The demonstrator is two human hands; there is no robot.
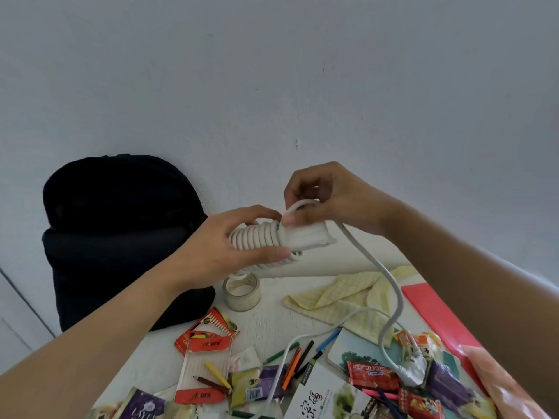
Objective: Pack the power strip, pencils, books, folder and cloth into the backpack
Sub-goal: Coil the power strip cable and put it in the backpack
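Observation:
My left hand grips the white power strip in the air, around the part where its cord lies in tight coils. My right hand pinches a loop of the cord at the top of the strip. The loose cord hangs down to its plug among the clutter. A black backpack stands against the wall at the left. A yellow striped cloth lies on the table. Coloured pencils are scattered by books. A red folder lies at the right.
A roll of clear tape stands under the strip. A red pencil box and its clear tray lie open in front. Several snack packets cover the near table. A pale wall rises behind.

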